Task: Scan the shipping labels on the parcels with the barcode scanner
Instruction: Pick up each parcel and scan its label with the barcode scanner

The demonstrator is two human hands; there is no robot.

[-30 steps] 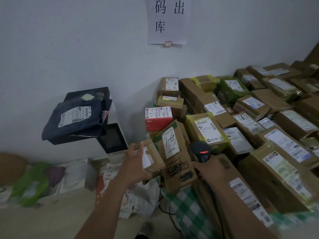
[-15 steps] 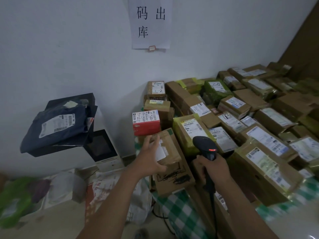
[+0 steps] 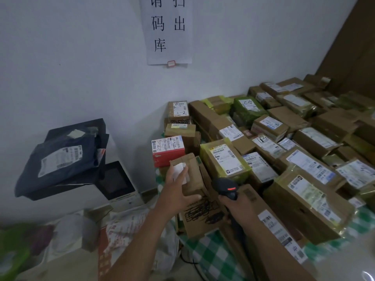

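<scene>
1. Head view, hard to see: the left hand (image 3: pixel 178 191) covers a big part of the white label (image 3: pixel 180 173) on the small brown parcel (image 3: pixel 195 175), so its print cannot be read. This area is also dim and a little blurred.
2. The handle of the barcode scanner (image 3: pixel 226 188) is hidden inside the right hand (image 3: pixel 237 207); only the head shows.
3. The paper sign (image 3: pixel 168 29) on the wall is cut off at the top edge. The far parcels on the right are dark and their labels are too small to read. The lower left corner is only a green and white blur.
4. The left hand holds the small brown parcel, with fingers over the label and the thumb along the near end. The parcel is above a carton with black scribbles (image 3: pixel 203 211); I cannot tell if it rests on it. It is just beside the red box (image 3: pixel 168 151) and the yellow-taped parcel (image 3: pixel 223 159).
5. The right hand grips the scanner. The scanner is just right of the held parcel and is not touching it.
6. The scanner is black with a rounded head and a short red lit bar on top.
7. The parcels are mostly brown cardboard with white labels, packed close on a checked cloth (image 3: pixel 211 258).
8. At the left, a dark bag parcel (image 3: pixel 60 159) lies on top of a white machine (image 3: pixel 119 191).
</scene>
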